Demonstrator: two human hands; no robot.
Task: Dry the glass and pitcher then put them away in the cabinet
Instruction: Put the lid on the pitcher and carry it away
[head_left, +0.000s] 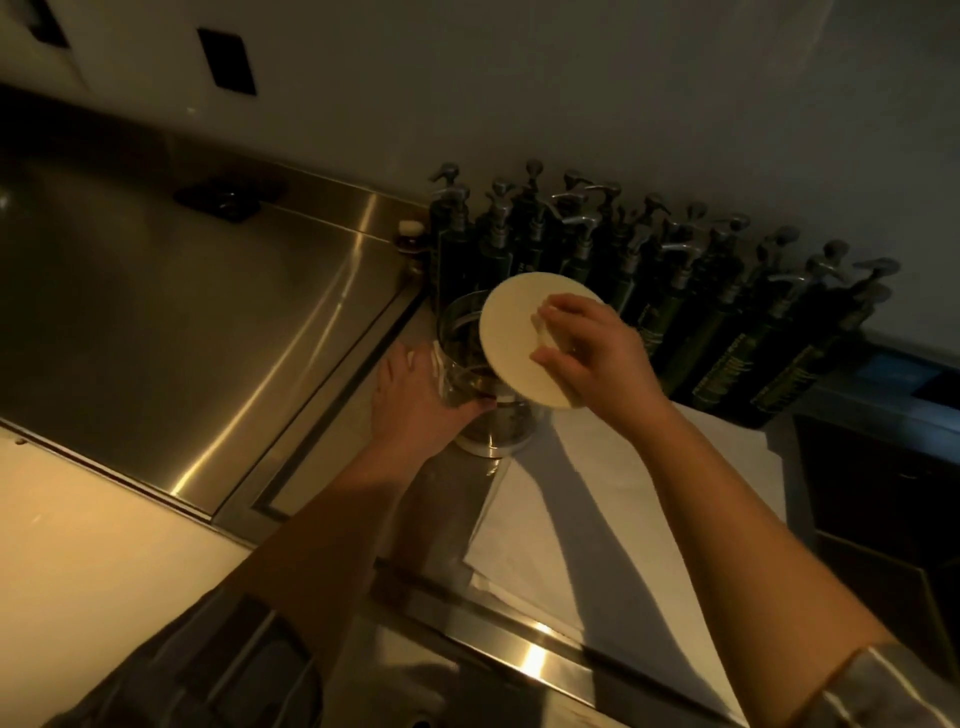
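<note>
At the far left lies a steel sink (156, 291), its basin sloping down from a brushed rim, with a small dark object (221, 200) on its far ledge; what it is cannot be told in this dim light. Right of the sink, on the steel counter (332, 467), stands the glass pitcher (478, 374), upright, its base resting at the far left corner of a white cloth (613, 519) spread over the counter.

The left hand (415, 400) is wrapped round the near left side of the pitcher, fingers curled on the wall and thumb across the near face. The right hand (592, 353) pinches a round cream-coloured lid (519, 338) between thumb and fingertips, holding it tilted just above and to the right of the pitcher's mouth, so the two hands are close but clamped on separate things. Whether the lid touches the rim cannot be told.

The pitcher looks thick-walled and rigid, so probably fairly heavy for its size, breakable, and slick if wet; a full wrap low on the body, as the left hand has it, seems the safest hold, with the cloth between palm and glass when drying. The lid looks light and stiff, and an edge pinch should be enough.

To the right, against the wall, crowd many dark pump bottles (675, 270), close enough that a careless swing could knock them. No drinking glass or cabinet is in view.
</note>
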